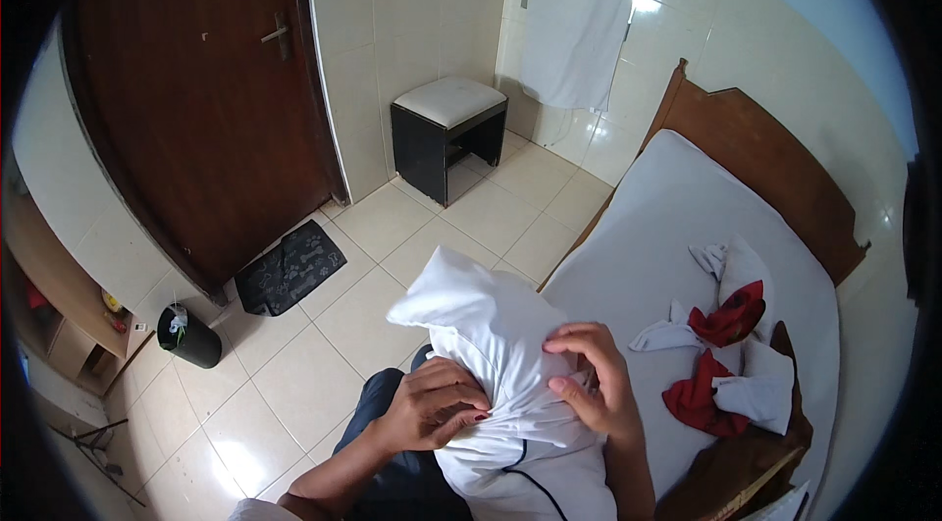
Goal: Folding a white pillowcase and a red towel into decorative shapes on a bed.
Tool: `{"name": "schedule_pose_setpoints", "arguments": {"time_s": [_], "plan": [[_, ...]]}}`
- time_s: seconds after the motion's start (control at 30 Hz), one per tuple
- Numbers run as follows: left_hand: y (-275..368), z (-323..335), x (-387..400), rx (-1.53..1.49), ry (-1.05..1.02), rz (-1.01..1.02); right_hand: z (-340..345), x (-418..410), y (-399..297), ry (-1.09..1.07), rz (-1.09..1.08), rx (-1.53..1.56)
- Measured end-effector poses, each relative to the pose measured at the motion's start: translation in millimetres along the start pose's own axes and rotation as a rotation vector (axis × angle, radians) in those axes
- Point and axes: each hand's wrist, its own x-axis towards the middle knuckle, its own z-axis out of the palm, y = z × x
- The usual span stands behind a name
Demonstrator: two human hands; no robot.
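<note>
A bundle of white cloth, likely a cushion or pillow in a cover (489,315), rests upright over my lap, its pointed corner towards the upper left. My left hand (441,403) pinches gathered folds of the cloth between thumb and fingers at its left side. On the right side of the bundle lies my right hand (589,377), thumb and fingers spread apart and touching the fabric. A thin black cord (541,488) runs over the white cloth below my hands.
A bed with a white sheet (662,204) and wooden headboard (765,146) stands at right. On it lie red cloths (699,396), small white cushions (762,388) and a brown cloth (743,462). Beyond are a padded stool (449,101), a dark mat (292,268), a black bin (193,341) and a door (191,94).
</note>
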Motion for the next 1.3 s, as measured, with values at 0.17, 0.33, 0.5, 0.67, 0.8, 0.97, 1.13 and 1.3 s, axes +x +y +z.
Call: {"name": "schedule_pose_setpoints", "arguments": {"time_s": [0.17,0.33,0.5,0.67,0.8,0.97,1.13,1.3], "plan": [[2.1,-3.0,2.4,0.058,0.003,-0.057,6.0,28.9,24.8,-0.013,-0.162,-0.017],[-3.8,-4.8,-4.8,-0.009,0.068,-0.184,32.6,18.3,29.8,0.144,-0.207,-0.05],[-11.0,-7.7,-2.8,-0.052,0.209,-0.239,32.2,17.9,27.5,0.119,-0.205,-0.088],[-12.1,-17.5,3.7,-0.041,0.053,-0.115,28.6,-9.4,35.4,0.176,-0.167,0.156],[-7.0,-9.1,8.4,-0.045,0.122,-0.101,14.9,-26.5,35.1,0.187,-0.208,0.072],[1.8,3.7,28.2,0.061,0.396,-0.083,20.4,-49.4,33.8,0.253,-0.398,-0.204],[7.4,13.7,40.6,0.133,0.172,-0.079,12.7,-53.1,25.6,0.144,-0.377,-0.181],[-1.1,12.6,35.6,0.328,0.136,-0.04,18.2,-42.4,29.9,0.22,-0.306,-0.172]]}}
